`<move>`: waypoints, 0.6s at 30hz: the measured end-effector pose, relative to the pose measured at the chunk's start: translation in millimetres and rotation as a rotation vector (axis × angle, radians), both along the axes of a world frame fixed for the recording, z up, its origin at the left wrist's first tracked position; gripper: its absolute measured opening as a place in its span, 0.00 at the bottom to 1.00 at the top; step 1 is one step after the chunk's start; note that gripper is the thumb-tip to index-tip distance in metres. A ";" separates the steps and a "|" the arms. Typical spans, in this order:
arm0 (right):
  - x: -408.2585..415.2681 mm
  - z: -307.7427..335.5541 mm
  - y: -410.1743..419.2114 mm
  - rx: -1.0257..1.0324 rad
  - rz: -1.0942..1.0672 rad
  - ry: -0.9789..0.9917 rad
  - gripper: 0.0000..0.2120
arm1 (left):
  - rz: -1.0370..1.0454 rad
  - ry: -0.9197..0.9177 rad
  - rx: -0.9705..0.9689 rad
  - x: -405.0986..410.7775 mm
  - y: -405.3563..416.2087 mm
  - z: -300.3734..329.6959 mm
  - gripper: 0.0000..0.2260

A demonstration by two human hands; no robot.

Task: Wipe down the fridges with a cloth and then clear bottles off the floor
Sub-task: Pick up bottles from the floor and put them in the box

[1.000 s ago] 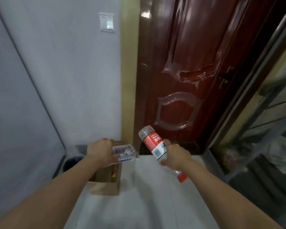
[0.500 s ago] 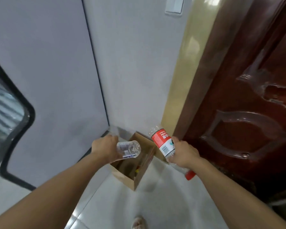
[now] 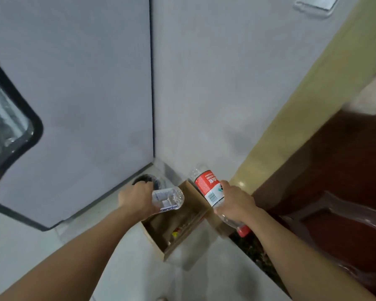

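Note:
My left hand [image 3: 137, 197] grips a clear plastic bottle [image 3: 168, 198] lying sideways, its base pointing right. My right hand [image 3: 234, 202] grips a red-labelled water bottle [image 3: 207, 189] upside down, with its red cap [image 3: 243, 230] at the bottom. Both bottles hang just above an open cardboard box [image 3: 182, 237] on the floor, which has some rubbish inside. The white side of a fridge [image 3: 74, 105] fills the left, with a dark-framed glass door edge [image 3: 13, 135] at the far left.
A small dark bin [image 3: 146, 181] sits in the corner behind the box, between the fridge and the white wall [image 3: 215, 94]. A yellow door frame [image 3: 302, 101] and dark red door [image 3: 334, 181] stand to the right. White tiled floor [image 3: 128, 268] runs below.
My view has swung left and down towards the corner. The fridge side now fills the left and the door has slid to the right. Both hands keep hold of their bottles above the box.

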State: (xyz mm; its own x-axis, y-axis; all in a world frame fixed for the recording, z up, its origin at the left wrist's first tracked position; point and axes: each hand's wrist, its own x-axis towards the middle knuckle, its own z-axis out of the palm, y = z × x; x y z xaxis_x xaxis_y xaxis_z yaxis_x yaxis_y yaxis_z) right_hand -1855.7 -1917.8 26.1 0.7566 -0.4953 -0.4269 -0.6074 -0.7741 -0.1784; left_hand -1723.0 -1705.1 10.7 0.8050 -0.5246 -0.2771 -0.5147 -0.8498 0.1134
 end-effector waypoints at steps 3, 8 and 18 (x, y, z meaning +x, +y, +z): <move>35.9 -15.3 -16.7 0.013 0.116 0.050 0.37 | 0.100 0.041 0.029 13.5 0.7 -20.5 0.23; 88.8 -51.1 -47.2 0.016 0.294 0.119 0.39 | 0.264 0.109 0.077 23.0 -9.6 -58.5 0.24; 146.3 -180.3 -109.3 0.074 0.554 0.317 0.39 | 0.611 0.314 0.055 5.8 -61.7 -172.5 0.23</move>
State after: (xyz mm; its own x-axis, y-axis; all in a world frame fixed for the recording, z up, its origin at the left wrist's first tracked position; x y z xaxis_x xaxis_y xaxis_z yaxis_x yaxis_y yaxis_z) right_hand -1709.4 -2027.0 -154.3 0.7237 -0.0279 -0.6896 -0.1529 -0.9808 -0.1208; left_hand -1717.2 -1766.8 -161.8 0.8290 0.0190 -0.5589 0.1086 -0.9859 0.1276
